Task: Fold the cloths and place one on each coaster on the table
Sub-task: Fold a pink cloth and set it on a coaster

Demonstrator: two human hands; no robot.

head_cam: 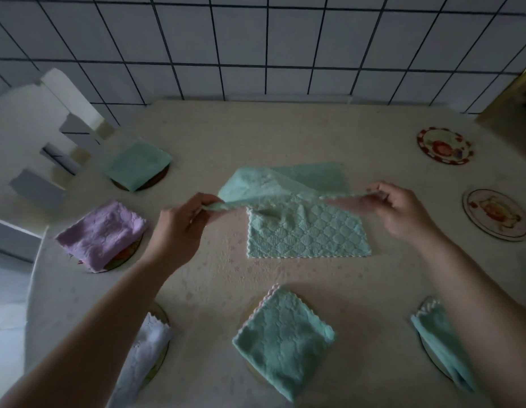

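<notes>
Peeking from under folded cloths, most coasters are nearly hidden. At mid-table, the left hand (pixel 179 228) and right hand (pixel 400 213) each pinch a corner of the green cloth (pixel 303 228), its near half lying flat on the table (pixel 285 136).

One cloth (pixel 306 228) lies in the middle of the table (pixel 285 134). Folded cloths sit on coasters along the left edge (pixel 136 166) (pixel 101 234) and the near edge (pixel 282 337) (pixel 441 334). Two bare coasters (pixel 444 145) (pixel 496 214) lie by the right edge, one behind the other.
</notes>
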